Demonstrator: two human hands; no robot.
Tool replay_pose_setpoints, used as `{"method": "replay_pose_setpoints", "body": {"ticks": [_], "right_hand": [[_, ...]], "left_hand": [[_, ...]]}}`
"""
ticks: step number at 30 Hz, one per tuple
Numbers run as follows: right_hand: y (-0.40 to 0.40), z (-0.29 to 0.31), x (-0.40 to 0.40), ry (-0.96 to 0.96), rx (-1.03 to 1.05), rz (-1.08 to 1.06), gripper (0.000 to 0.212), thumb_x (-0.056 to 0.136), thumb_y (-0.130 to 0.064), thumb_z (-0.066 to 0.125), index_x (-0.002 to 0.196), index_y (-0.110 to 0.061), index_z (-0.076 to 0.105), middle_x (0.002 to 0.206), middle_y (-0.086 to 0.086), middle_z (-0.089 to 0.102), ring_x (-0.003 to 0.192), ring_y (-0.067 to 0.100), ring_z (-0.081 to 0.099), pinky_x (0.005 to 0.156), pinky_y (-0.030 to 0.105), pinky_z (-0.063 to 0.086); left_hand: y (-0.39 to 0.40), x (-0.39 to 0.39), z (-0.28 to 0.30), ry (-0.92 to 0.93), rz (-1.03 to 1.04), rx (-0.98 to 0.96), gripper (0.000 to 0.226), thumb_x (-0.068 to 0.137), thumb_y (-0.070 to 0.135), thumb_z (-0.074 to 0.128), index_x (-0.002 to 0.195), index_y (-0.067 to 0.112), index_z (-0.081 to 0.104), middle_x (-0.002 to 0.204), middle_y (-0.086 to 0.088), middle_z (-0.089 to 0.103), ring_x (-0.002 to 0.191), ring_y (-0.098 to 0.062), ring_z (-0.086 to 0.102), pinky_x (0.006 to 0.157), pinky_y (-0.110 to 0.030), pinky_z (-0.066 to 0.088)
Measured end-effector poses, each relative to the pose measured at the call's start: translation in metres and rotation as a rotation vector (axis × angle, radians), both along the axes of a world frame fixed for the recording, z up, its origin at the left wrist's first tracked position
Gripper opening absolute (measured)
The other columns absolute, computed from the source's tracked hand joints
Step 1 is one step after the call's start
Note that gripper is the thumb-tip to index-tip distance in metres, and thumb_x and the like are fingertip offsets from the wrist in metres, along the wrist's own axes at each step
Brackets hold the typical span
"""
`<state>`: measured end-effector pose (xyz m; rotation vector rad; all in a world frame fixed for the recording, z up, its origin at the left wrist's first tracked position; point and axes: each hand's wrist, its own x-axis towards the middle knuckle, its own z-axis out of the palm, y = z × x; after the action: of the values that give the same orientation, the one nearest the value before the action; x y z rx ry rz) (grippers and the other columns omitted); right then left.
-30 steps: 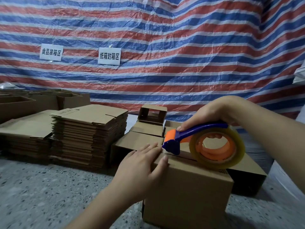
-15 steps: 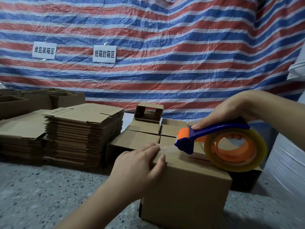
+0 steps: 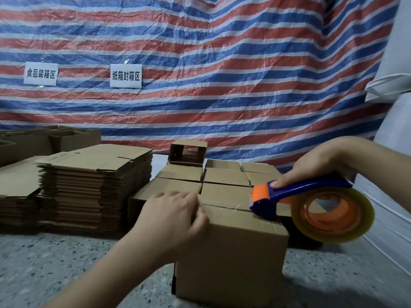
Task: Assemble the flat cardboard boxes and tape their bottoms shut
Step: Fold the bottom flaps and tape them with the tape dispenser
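Note:
A brown cardboard box [image 3: 231,258] stands upright on the speckled floor in front of me, its flaps folded shut on top. My left hand [image 3: 171,216] rests on the box's top left corner, fingers curled over the edge. My right hand [image 3: 320,165] grips the blue handle of a tape dispenser [image 3: 311,205] with an orange head and a roll of clear tape. The dispenser's head touches the top seam near the box's right edge.
Stacks of flat cardboard boxes [image 3: 93,187] lie to the left. Several assembled boxes [image 3: 222,176] sit behind the one I hold. More open boxes [image 3: 66,138] stand at the far left. A striped tarp [image 3: 200,63] hangs behind; white sacks [image 3: 391,85] rise on the right.
My right hand has drawn the tape dispenser rightwards along the box top, from near my left hand to the box's right edge. My left hand stays on the left corner.

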<state>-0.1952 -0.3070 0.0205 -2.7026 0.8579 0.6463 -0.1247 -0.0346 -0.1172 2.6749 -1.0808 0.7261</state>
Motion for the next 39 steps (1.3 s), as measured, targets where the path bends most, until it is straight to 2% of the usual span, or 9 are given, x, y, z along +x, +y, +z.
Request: {"method": "replay_pose_setpoints", "body": {"ticks": [6, 15, 20, 21, 22, 23, 25, 29, 39], "right_hand": [[0.002, 0.001, 0.002, 0.022, 0.01, 0.001, 0.098, 0.044, -0.083, 0.075, 0.113, -0.013, 0.068, 0.081, 0.005, 0.077, 0.065, 0.016, 0.073, 0.058, 0.025, 0.057], [-0.014, 0.003, -0.007, -0.023, 0.069, -0.009, 0.105, 0.03, -0.081, 0.081, 0.11, -0.013, 0.069, 0.083, 0.006, 0.078, 0.066, 0.017, 0.074, 0.058, 0.026, 0.057], [-0.035, -0.016, -0.017, -0.134, 0.066, -0.126, 0.09, 0.069, -0.084, 0.066, 0.118, -0.009, 0.072, 0.106, 0.015, 0.076, 0.097, 0.029, 0.072, 0.096, 0.04, 0.055], [-0.047, -0.029, -0.015, -0.24, 0.088, -0.13, 0.086, 0.08, -0.079, 0.055, 0.121, -0.005, 0.07, 0.114, 0.019, 0.073, 0.107, 0.034, 0.068, 0.102, 0.041, 0.052], [-0.05, -0.04, -0.013, -0.316, 0.132, -0.107, 0.092, 0.038, -0.029, 0.039, 0.121, -0.002, 0.068, 0.118, 0.019, 0.069, 0.109, 0.034, 0.065, 0.101, 0.039, 0.053], [-0.049, -0.043, -0.014, -0.34, 0.082, -0.084, 0.033, 0.086, -0.017, 0.067, 0.116, -0.004, 0.069, 0.116, 0.015, 0.068, 0.103, 0.029, 0.064, 0.091, 0.032, 0.056], [-0.046, -0.033, -0.023, -0.214, 0.1, -0.023, 0.039, 0.081, -0.043, 0.077, 0.105, -0.014, 0.068, 0.111, 0.009, 0.066, 0.089, 0.016, 0.064, 0.071, 0.021, 0.057], [-0.043, -0.016, -0.031, 0.007, 0.067, -0.068, 0.088, 0.061, -0.081, 0.07, 0.118, -0.014, 0.068, 0.11, 0.013, 0.076, 0.092, 0.022, 0.073, 0.089, 0.033, 0.057], [-0.057, -0.015, -0.037, -0.019, 0.115, -0.04, 0.107, 0.045, -0.085, 0.076, 0.121, -0.01, 0.068, 0.114, 0.016, 0.074, 0.099, 0.027, 0.07, 0.096, 0.037, 0.053]], "left_hand": [[-0.04, -0.014, 0.014, 0.072, -0.135, 0.157, 0.105, 0.073, 0.087, 0.0, 0.146, 0.023, 0.038, 0.152, 0.001, 0.041, 0.141, -0.016, 0.033, 0.118, -0.036, 0.016], [-0.057, -0.011, 0.004, 0.121, -0.2, 0.286, 0.091, 0.083, 0.083, 0.021, 0.151, 0.023, 0.029, 0.159, 0.003, 0.029, 0.146, -0.013, 0.024, 0.121, -0.042, 0.019], [-0.056, -0.012, 0.001, 0.112, -0.197, 0.263, 0.092, 0.083, 0.083, 0.018, 0.152, 0.024, 0.027, 0.16, 0.003, 0.027, 0.147, -0.012, 0.022, 0.121, -0.042, 0.018], [-0.056, -0.012, 0.001, 0.116, -0.198, 0.263, 0.092, 0.083, 0.083, 0.018, 0.153, 0.024, 0.024, 0.161, 0.003, 0.026, 0.147, -0.012, 0.021, 0.121, -0.042, 0.016], [-0.056, -0.013, 0.001, 0.119, -0.201, 0.26, 0.093, 0.082, 0.083, 0.017, 0.155, 0.025, 0.02, 0.161, 0.004, 0.024, 0.148, -0.011, 0.02, 0.122, -0.04, 0.015], [-0.056, -0.013, 0.002, 0.125, -0.206, 0.256, 0.093, 0.082, 0.083, 0.017, 0.156, 0.027, 0.015, 0.162, 0.005, 0.021, 0.148, -0.01, 0.018, 0.121, -0.039, 0.013], [-0.055, -0.014, 0.004, 0.145, -0.22, 0.26, 0.091, 0.082, 0.084, 0.018, 0.157, 0.033, 0.003, 0.163, 0.007, 0.017, 0.149, -0.01, 0.016, 0.12, -0.037, 0.012], [-0.063, -0.019, 0.012, 0.106, -0.221, 0.315, 0.095, 0.08, 0.087, 0.023, 0.154, 0.029, 0.017, 0.16, -0.001, 0.026, 0.146, -0.019, 0.023, 0.121, -0.044, 0.018], [-0.089, -0.031, 0.001, 0.077, -0.346, 0.258, 0.076, 0.091, 0.071, 0.031, 0.15, 0.023, 0.029, 0.156, 0.0, 0.034, 0.144, -0.018, 0.028, 0.116, -0.044, 0.023]]}}
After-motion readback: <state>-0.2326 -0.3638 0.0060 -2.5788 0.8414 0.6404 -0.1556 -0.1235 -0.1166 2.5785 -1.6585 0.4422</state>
